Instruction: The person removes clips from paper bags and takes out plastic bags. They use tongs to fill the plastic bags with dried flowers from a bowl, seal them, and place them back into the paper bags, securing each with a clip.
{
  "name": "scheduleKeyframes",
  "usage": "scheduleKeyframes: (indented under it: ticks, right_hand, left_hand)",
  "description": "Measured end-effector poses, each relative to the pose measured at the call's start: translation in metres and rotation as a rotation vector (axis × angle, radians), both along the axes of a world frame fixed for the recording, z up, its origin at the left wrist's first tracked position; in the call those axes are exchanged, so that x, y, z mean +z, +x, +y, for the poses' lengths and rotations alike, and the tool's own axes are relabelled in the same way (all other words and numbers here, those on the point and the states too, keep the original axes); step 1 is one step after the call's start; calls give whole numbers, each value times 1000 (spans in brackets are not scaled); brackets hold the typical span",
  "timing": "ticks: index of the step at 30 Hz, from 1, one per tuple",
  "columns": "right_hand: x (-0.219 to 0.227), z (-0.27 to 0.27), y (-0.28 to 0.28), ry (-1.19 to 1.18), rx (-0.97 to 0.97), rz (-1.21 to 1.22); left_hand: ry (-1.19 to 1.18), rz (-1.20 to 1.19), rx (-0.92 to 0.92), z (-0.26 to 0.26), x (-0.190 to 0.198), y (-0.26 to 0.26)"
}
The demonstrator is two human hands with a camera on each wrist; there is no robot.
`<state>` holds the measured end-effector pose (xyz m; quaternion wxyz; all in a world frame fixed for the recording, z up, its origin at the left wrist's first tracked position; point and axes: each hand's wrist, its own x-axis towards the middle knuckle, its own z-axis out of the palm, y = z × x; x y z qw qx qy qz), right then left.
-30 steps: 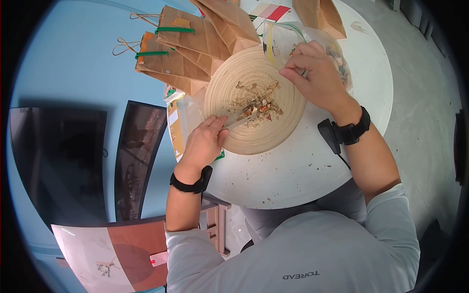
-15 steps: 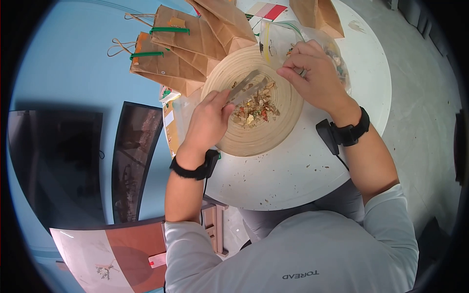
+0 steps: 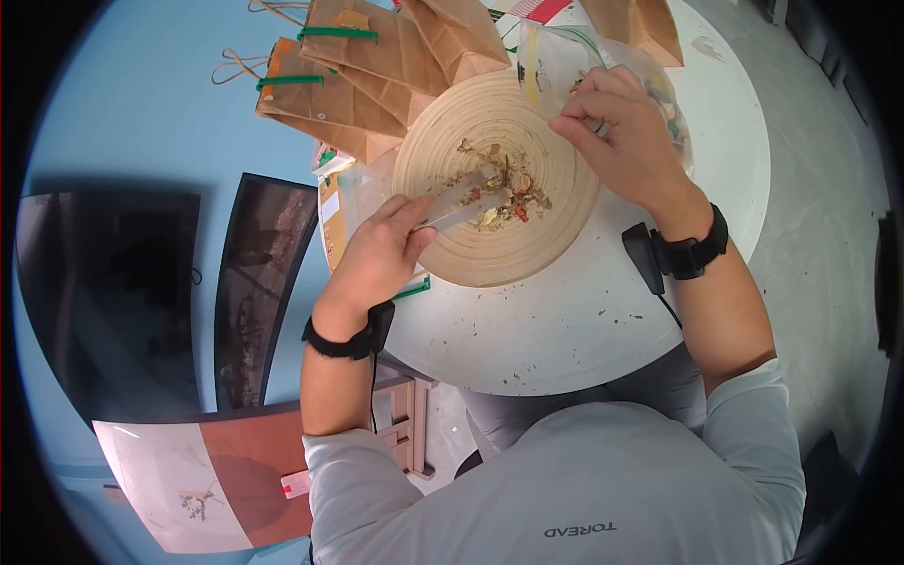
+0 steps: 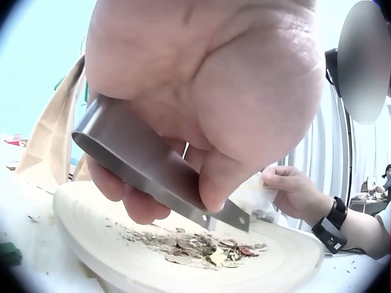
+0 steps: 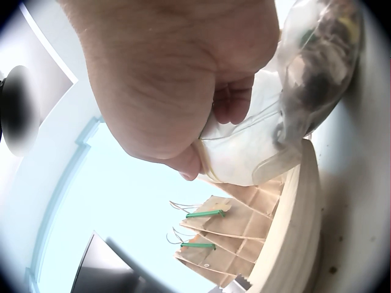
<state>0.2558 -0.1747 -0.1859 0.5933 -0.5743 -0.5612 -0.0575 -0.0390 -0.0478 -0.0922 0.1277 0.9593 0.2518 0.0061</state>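
Note:
My left hand (image 3: 377,250) grips a wide, bent metal pair of tongs (image 4: 146,159), thumb on one arm and fingers on the other. Their two tips stand apart over a heap of dried flakes and petals (image 4: 201,247), brown with some red and yellow bits. The heap lies in the middle of a round, ringed wooden plate (image 3: 443,268). At the plate's far right, my right hand (image 3: 626,141) pinches the mouth edge of a clear zip bag (image 5: 244,152) between thumb and fingers. More dried pieces fill the bag's far end.
Several brown paper bags (image 3: 330,108) with green clips stand against the plate's far left side. Another paper bag (image 3: 640,33) stands at the back right. Crumbs dot the white round table (image 3: 584,330) near its front edge. Dark screens (image 3: 264,301) are off to the left.
Half a second ago the tongs were raised toward the plate's far side; now their tips are down at the heap, as they were a second ago. The right hand keeps its hold on the bag.

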Motion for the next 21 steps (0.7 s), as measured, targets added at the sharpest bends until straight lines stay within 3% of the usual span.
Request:
scheduleKeyframes:
  ticks: [5,11,21]
  right_hand:
    - [-1,-2,3,-35,5,-30]
    - [-1,0,-2,-24,16,11]
    - [-1,-2,0,-58,29,-39]
  left_hand:
    - [92,82,126,-21,-2,-31]
    - [147,34,114,-24,-18,-27]
    - [17,-187,122,-19,-16,-12]
